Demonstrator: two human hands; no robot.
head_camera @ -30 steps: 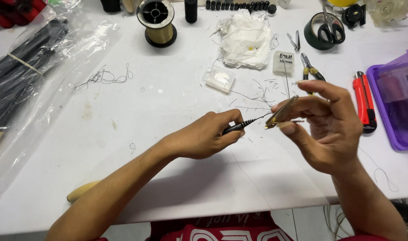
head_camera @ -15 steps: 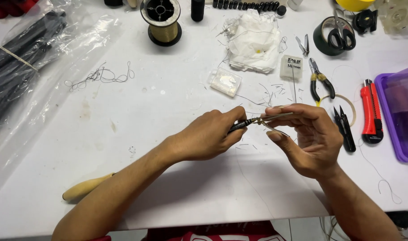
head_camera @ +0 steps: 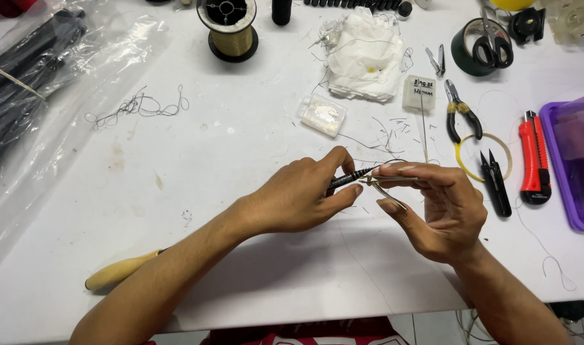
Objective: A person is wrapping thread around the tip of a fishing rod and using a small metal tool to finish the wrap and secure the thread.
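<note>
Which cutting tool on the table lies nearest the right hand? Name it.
The black thread snips, just right of the right hand; the yellow-handled pliers, red utility knife and scissors lie farther.

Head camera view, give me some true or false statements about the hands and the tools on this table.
1. The left hand pinches a thin dark rod. True.
2. The right hand holds the red utility knife. False: the knife lies on the table; the hand pinches a small metal piece.
3. The black scissors rest on a dark tape roll. True.
4. The thread spool lies beside the purple tray. False: it stands upright at the far left.
</note>
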